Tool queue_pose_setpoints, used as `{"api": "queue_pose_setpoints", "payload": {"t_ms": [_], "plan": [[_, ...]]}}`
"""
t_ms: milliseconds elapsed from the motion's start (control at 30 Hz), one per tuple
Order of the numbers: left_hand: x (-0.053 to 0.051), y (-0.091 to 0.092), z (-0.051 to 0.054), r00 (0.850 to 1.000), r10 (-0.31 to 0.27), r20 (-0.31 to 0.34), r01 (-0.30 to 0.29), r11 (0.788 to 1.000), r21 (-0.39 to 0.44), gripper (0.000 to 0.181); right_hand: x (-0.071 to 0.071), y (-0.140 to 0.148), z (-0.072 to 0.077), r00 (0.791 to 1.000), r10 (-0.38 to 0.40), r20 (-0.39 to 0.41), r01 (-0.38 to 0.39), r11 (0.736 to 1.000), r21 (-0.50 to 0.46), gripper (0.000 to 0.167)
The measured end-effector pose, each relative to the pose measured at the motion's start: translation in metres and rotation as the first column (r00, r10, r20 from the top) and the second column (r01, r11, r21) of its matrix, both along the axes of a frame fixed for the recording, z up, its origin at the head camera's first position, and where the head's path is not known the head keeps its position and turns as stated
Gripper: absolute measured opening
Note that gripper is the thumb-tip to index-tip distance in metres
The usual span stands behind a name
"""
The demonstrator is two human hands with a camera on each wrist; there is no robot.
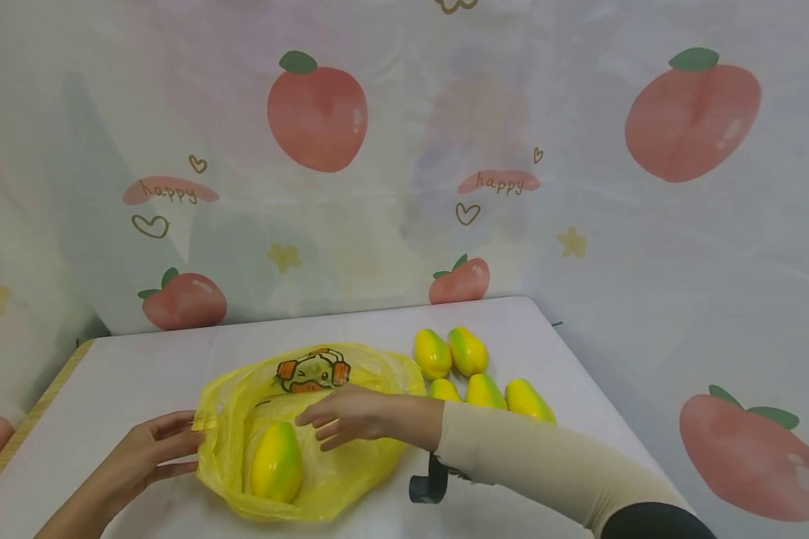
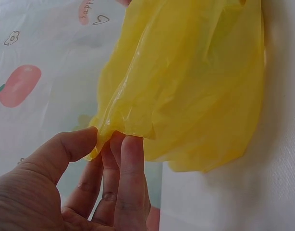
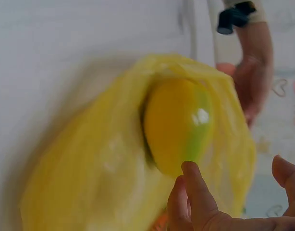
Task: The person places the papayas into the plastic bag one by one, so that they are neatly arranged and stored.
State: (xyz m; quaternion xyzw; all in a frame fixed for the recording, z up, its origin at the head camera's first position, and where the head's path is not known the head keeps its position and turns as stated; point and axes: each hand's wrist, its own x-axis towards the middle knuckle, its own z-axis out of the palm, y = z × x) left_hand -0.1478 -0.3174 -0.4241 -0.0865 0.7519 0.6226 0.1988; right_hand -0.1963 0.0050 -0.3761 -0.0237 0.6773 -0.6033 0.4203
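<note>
A yellow plastic bag (image 1: 357, 479) with a cartoon duck print lies on the table, its mouth toward the left. My left hand (image 1: 147, 457) pinches the rim of the bag between thumb and fingers, as the left wrist view also shows. Inside the bag's mouth sits a yellow-green mango-like fruit (image 1: 276, 463), glossy in the right wrist view. Just right of that fruit, my right hand (image 1: 347, 414) is over the bag with fingers loosely extended and nothing held. In the right wrist view its fingertips (image 3: 191, 171) overlap the fruit's lower end; contact is unclear.
More of the same fruits (image 1: 468, 350) stand in a group on the right of the white table (image 1: 155, 367), several of them, some partly hidden by the right forearm. Behind the table hangs a fruit-printed cloth (image 1: 377, 224). A black strap piece (image 1: 429, 483) hangs from the right wrist.
</note>
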Motion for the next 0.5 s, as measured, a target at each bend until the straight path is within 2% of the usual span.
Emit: {"api": "queue_pose_setpoints", "payload": {"t_ms": [100,300,400,500], "plan": [[0.0,0.0,0.001,1.0,-0.002,-0.006,0.002,1.0,0.01,0.073,-0.012,0.018,0.019,0.999,-0.024,-0.031,0.023,0.999,-0.039,0.046],[0.0,-0.001,0.001,1.0,-0.024,-0.016,0.024,1.0,0.018,0.072,-0.038,0.062,0.055,0.991,-0.045,-0.129,0.042,0.999,-0.025,0.049],[0.001,0.0,0.001,1.0,-0.021,-0.015,0.021,1.0,0.013,0.074,-0.049,0.084,0.068,0.983,-0.062,-0.175,0.06,0.998,-0.015,0.053],[0.001,0.001,0.002,1.0,-0.02,-0.012,0.02,1.0,0.008,0.075,-0.06,0.108,0.077,0.979,-0.091,-0.181,0.088,0.996,-0.023,0.056]]}}
